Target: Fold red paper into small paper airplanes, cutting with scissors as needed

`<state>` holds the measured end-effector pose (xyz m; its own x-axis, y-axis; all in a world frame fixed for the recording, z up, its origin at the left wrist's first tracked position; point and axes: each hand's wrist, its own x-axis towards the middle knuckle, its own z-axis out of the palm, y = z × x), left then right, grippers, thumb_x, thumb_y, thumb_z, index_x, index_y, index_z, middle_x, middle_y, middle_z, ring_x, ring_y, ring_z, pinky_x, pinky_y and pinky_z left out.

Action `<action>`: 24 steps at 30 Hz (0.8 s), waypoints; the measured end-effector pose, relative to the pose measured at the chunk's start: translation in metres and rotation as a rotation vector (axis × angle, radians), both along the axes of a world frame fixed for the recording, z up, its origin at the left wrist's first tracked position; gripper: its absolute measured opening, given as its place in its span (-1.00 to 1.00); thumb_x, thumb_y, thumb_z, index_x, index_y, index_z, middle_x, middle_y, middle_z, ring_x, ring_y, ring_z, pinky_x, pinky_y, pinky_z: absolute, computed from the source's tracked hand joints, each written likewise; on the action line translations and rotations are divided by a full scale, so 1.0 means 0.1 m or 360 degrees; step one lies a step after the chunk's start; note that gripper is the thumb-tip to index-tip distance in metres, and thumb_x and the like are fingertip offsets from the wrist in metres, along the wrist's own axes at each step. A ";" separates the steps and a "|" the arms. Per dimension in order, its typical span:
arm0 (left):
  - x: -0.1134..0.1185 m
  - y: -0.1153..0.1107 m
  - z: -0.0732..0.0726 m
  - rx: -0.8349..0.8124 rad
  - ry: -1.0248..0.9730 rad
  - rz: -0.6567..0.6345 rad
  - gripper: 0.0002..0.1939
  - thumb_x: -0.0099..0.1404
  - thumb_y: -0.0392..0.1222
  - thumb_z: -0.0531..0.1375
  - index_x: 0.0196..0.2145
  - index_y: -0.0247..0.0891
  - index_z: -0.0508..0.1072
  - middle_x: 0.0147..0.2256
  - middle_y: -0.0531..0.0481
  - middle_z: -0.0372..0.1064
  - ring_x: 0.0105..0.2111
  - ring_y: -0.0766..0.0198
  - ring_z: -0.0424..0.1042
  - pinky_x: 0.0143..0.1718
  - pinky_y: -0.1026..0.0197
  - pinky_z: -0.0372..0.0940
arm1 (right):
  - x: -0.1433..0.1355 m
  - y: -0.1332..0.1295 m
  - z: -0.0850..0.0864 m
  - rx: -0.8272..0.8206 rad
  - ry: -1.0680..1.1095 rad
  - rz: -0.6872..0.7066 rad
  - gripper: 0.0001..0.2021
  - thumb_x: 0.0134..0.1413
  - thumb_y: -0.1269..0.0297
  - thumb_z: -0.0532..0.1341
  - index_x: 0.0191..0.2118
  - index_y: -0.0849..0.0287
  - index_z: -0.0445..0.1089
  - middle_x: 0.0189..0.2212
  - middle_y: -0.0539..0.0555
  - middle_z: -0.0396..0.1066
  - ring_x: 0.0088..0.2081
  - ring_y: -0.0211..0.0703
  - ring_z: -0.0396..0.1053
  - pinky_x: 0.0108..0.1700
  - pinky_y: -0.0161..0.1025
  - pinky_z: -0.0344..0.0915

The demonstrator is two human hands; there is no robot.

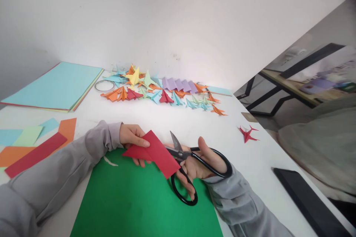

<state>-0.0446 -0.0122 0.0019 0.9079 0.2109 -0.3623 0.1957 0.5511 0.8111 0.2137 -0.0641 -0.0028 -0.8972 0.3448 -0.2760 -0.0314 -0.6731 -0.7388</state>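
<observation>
Between the thumb and fingers of my left hand [134, 141] is a folded piece of red paper [160, 153], held above a green sheet [150, 200]. Its long strip slants down to the right, and a pointed flap sticks out on the left. My right hand [201, 163] has its fingers through the large black loops of a pair of scissors [180, 153]. The scissor blades stand apart, pointing left. The lower blade is partly hidden behind the paper's right edge, so I cannot tell whether it touches.
Colourful folded paper shapes [167, 96] line the wall. A stack of coloured sheets [58, 83] lies back left, near cut paper strips [36, 155]. On the right are a red folded paper figure [247, 134] and a black flat object [306, 200] by the table edge.
</observation>
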 end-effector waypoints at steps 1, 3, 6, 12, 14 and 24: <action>0.00 -0.02 0.00 0.0007 -0.0004 -0.0020 -0.69 0.15 -0.16 0.19 -0.22 -0.44 0.49 -0.37 -0.21 0.50 -0.44 0.16 0.50 -0.35 0.16 0.41 | 0.01 0.00 -0.01 0.0005 0.0002 0.0009 -0.03 -0.19 -0.24 -0.67 0.23 0.30 -0.26 -0.54 0.08 0.32 -0.58 -0.16 0.32 -0.42 -0.10 0.25; 0.02 -0.05 0.01 0.0012 -0.0004 -0.0028 -0.70 0.11 -0.17 0.23 -0.24 -0.44 0.50 -0.37 -0.21 0.50 -0.44 0.15 0.50 -0.34 0.16 0.41 | 0.01 0.00 -0.02 0.0007 -0.0012 0.0038 -0.04 -0.18 -0.26 -0.64 0.23 0.28 -0.24 -0.56 0.06 0.31 -0.59 -0.17 0.31 -0.42 -0.10 0.25; 0.08 -0.09 0.02 0.0022 0.0020 0.0102 -0.72 0.08 -0.18 0.25 -0.26 -0.41 0.51 -0.44 -0.18 0.51 -0.48 0.16 0.50 -0.36 0.15 0.41 | 0.01 0.00 -0.03 0.0006 -0.0015 0.0042 -0.05 -0.16 -0.26 -0.63 0.22 0.27 -0.22 -0.54 0.08 0.33 -0.59 -0.18 0.31 -0.43 -0.10 0.25; 0.22 -0.12 0.03 0.0132 0.0143 0.0391 -0.75 0.03 -0.19 0.28 -0.33 -0.40 0.53 -0.49 -0.17 0.50 -0.49 0.18 0.49 -0.38 0.16 0.42 | -0.02 0.00 -0.02 0.0032 0.0096 -0.0016 -0.11 -0.10 -0.26 -0.58 0.21 0.25 -0.21 -0.48 0.12 0.34 -0.61 -0.19 0.31 -0.47 -0.12 0.26; 0.24 -0.13 0.05 0.0153 0.0176 0.0441 -0.76 0.02 -0.20 0.29 -0.34 -0.40 0.54 -0.50 -0.16 0.50 -0.50 0.18 0.49 -0.39 0.16 0.42 | -0.03 0.00 -0.02 0.0046 0.0103 -0.0028 -0.13 -0.09 -0.26 -0.55 0.21 0.23 -0.22 -0.48 0.11 0.34 -0.62 -0.20 0.30 -0.48 -0.11 0.26; 0.25 -0.15 0.06 0.0192 0.0181 0.0434 -0.80 0.03 -0.20 0.28 -0.38 -0.38 0.55 -0.57 -0.15 0.48 -0.56 0.21 0.48 -0.48 0.23 0.42 | -0.03 -0.02 -0.03 0.0132 0.0162 -0.0006 -0.17 -0.05 -0.31 -0.36 0.20 0.21 -0.19 -0.40 0.13 0.34 -0.54 -0.16 0.35 -0.41 -0.09 0.29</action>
<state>-0.0198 -0.0275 0.0079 0.7669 0.4885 -0.4162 0.1473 0.4972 0.8550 0.2105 -0.0662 -0.0063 -0.9176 0.3663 -0.1541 -0.1114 -0.6093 -0.7850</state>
